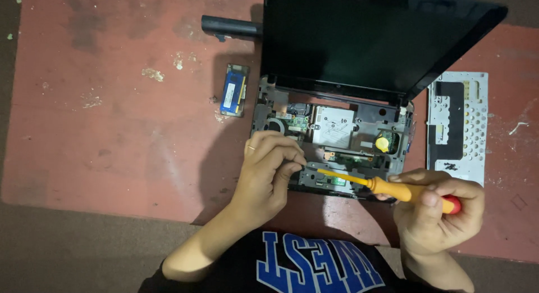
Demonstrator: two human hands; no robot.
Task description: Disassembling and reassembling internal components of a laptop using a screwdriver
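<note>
A slim screwdriver with a yellow-orange shaft and handle and a red butt cap (393,187) is held across the front edge of a small opened laptop whose keyboard has been taken off, leaving the grey chassis and circuit boards bare (337,141). The handle is grasped in the right hand (438,211), whose fingers are closed around it with the thumb laid along the top near the red cap; this hand is placed just off the laptop's front right corner. The tip is directed leftward and meets the chassis right beside the fingertips of the left hand (270,172), which is curled, its fingers pinched together at the tip on the front left part of the chassis; whether something small is pinched there cannot be told. Inside the chassis a square silver metal plate (334,126) and a round yellow coin cell (382,143) are seen behind the shaft. The black screen lid (365,40) is tilted back. To the right, a perforated silver metal keyboard tray (457,124) is laid apart on the worn red mat (112,130). To the left a blue memory module (234,91) is laid, and farther back a black cylindrical battery pack (230,28).
</note>
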